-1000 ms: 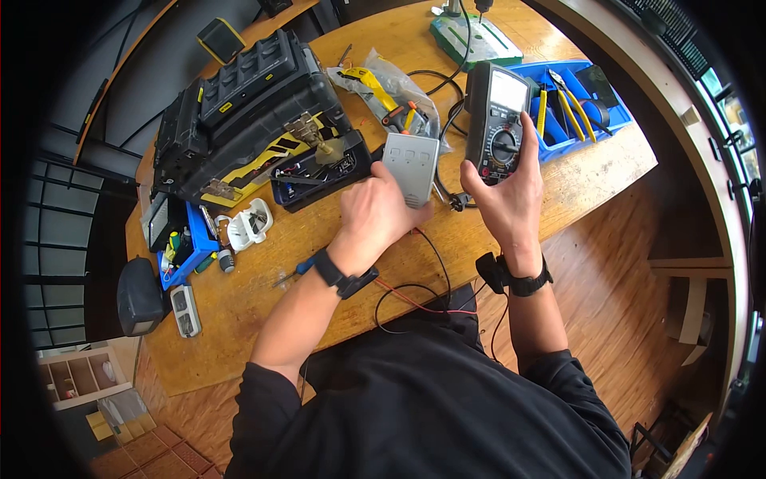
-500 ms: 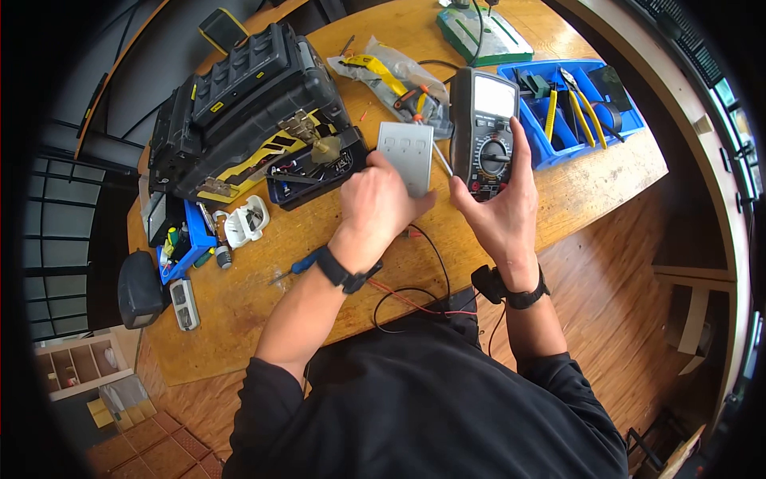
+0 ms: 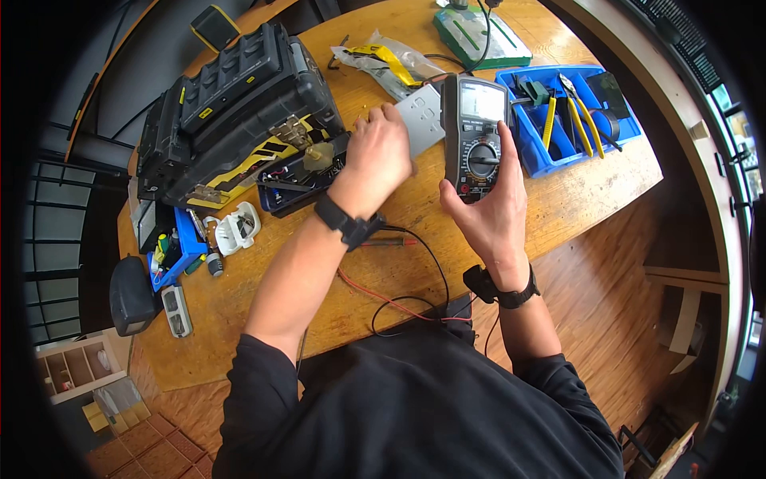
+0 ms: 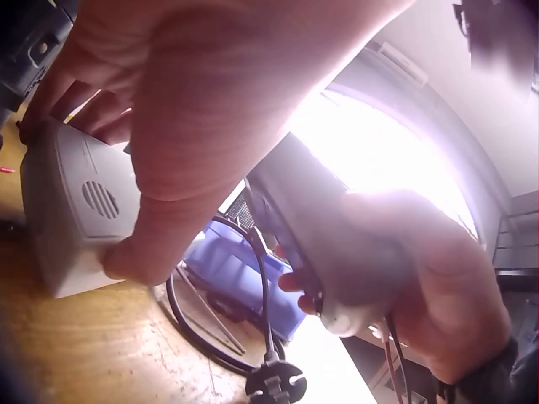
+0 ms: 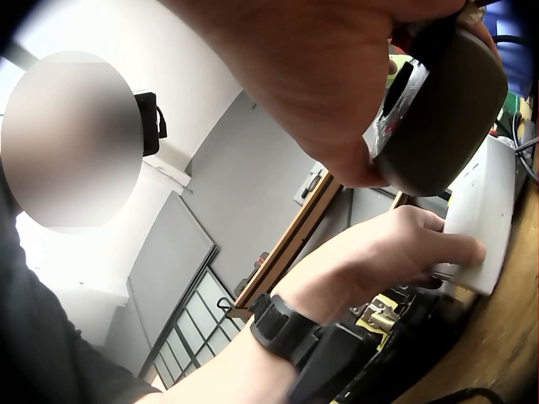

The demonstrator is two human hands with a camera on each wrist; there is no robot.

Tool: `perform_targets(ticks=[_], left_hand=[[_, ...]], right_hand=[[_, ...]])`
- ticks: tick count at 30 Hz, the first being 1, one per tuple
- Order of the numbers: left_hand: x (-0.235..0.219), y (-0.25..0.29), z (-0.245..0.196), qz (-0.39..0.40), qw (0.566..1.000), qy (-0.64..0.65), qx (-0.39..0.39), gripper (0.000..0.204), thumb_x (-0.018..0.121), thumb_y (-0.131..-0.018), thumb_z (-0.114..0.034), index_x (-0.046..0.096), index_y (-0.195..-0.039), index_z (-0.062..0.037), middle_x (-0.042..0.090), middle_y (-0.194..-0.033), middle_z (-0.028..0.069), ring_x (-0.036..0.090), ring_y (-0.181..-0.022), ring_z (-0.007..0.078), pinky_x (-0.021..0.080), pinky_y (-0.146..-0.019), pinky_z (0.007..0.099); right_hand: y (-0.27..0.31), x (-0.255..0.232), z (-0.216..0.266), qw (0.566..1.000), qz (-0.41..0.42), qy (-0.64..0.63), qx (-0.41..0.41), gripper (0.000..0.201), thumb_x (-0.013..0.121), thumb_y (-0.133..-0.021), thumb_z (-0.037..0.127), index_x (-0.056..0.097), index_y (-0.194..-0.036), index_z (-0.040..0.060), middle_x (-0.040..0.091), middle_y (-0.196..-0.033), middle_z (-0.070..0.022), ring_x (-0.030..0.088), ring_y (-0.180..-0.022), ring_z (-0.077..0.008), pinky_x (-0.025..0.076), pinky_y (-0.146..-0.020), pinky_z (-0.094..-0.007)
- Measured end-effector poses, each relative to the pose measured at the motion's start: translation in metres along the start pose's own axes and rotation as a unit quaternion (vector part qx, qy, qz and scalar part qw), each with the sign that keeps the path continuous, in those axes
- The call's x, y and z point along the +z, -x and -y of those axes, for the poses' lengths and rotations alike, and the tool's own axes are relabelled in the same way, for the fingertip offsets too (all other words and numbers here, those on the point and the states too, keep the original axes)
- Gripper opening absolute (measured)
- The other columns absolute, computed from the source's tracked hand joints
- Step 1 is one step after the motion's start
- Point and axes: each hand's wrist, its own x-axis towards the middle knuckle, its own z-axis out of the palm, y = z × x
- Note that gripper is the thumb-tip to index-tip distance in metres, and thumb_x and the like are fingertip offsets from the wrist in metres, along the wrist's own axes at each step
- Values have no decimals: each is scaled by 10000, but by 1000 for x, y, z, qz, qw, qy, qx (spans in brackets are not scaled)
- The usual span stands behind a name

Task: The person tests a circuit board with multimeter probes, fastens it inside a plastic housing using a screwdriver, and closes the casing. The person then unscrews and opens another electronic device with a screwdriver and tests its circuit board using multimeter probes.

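In the head view my right hand (image 3: 499,207) grips a dark multimeter (image 3: 481,120) with a lit screen, thumb and fingers along its two sides. My left hand (image 3: 375,152) holds the near end of a flat grey-white box (image 3: 421,120), whose far side lies behind the multimeter. The left wrist view shows the box (image 4: 84,202) tilted over the wood, a slotted round grille on it, with my left thumb against its end. The right wrist view has the left hand (image 5: 387,252) pinching the box (image 5: 484,210), and the multimeter (image 5: 446,118) in my right hand above.
A black and yellow toolbox (image 3: 255,120) and a dark parts tray (image 3: 291,188) stand to the left. Blue bin (image 3: 550,160) with pliers sits at the right, behind it a green base (image 3: 483,38). Red and black leads (image 3: 415,299) lie at the table's near edge.
The box has turned from upright to slanting and moved partly behind the multimeter. My left hand has shifted slightly up and turned; the multimeter has moved a little left.
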Motion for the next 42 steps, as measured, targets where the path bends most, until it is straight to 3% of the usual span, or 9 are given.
perform_targets(ticks=[2, 4, 8, 11, 20, 28, 30, 33, 42], left_hand=[[4, -20, 12, 22, 999, -36, 10, 531, 815, -869, -194, 599, -1260, 93, 690, -1250, 319, 727, -1164, 453, 617, -1004, 512], [10, -36, 28, -4, 995, -93, 41, 731, 956, -739, -168, 584, -1342, 14, 695, -1290, 256, 703, -1254, 430, 599, -1030, 537], [1, -46, 43, -44, 991, -92, 84, 412, 682, -918, -14, 650, -1323, -84, 728, -1276, 132, 676, -1310, 356, 526, -1080, 532], [-5, -40, 41, -41, 990, -105, 82, 514, 797, -839, -29, 662, -1330, -95, 737, -1274, 132, 678, -1300, 353, 524, -1088, 523], [-8, -31, 62, -67, 989, 19, 129, 240, 683, -923, 19, 654, -1150, 92, 724, -1212, 290, 740, -1188, 426, 627, -1015, 464], [-60, 45, 49, -164, 977, -8, 138, 143, 641, -958, 26, 648, -1094, 69, 703, -1103, 240, 745, -1115, 388, 622, -983, 440], [-76, 72, 51, -156, 978, -8, 135, 133, 651, -945, 23, 646, -1074, 57, 701, -1080, 225, 741, -1084, 379, 619, -954, 445], [-86, 107, 59, -78, 990, 18, 117, 515, 796, -887, 4, 635, -1372, 69, 698, -1222, 211, 704, -1141, 394, 591, -964, 460], [-109, 231, 109, -42, 996, 33, 74, 560, 853, -878, -72, 668, -1400, 8, 718, -1167, 177, 708, -1071, 387, 581, -938, 464]], right_hand=[[-1, 1, -2, 1000, -5, 4, 0, 1111, 896, -797, 161, 290, -1717, 15, 598, -1381, -272, 621, -1292, -433, 560, -1076, -500], [-1, 3, -1, 1000, -2, 4, 5, 1113, 900, -793, 149, 291, -1715, 16, 584, -1398, -278, 618, -1295, -440, 564, -1075, -500], [5, 17, -1, 1000, 5, 7, -29, 1119, 912, -782, 111, 296, -1711, 16, 526, -1455, -302, 606, -1305, -462, 573, -1083, -493], [8, 35, 1, 999, 21, 0, -28, 1126, 932, -781, 116, 304, -1712, 30, 510, -1485, -306, 592, -1335, -471, 556, -1118, -497], [-8, 89, 7, 998, 61, 14, 7, 1149, 969, -800, 192, 285, -1711, 40, 440, -1532, -359, 557, -1380, -527, 547, -1139, -517], [9, 114, 16, 998, 57, 8, -26, 1174, 986, -776, 137, 271, -1694, -20, 312, -1551, -418, 423, -1425, -602, 462, -1198, -560], [15, 117, 19, 998, 65, -7, -17, 1183, 994, -773, 132, 270, -1696, -19, 333, -1532, -409, 430, -1414, -586, 449, -1200, -563], [18, 118, 20, 998, 67, 3, -14, 1210, 996, -793, 160, 227, -1706, -35, 359, -1515, -403, 448, -1396, -578, 454, -1198, -553], [22, 89, 26, 993, 83, 78, -35, 1181, 973, -852, 312, 239, -1705, -46, 437, -1567, -351, 529, -1415, -526, 491, -1197, -519]])
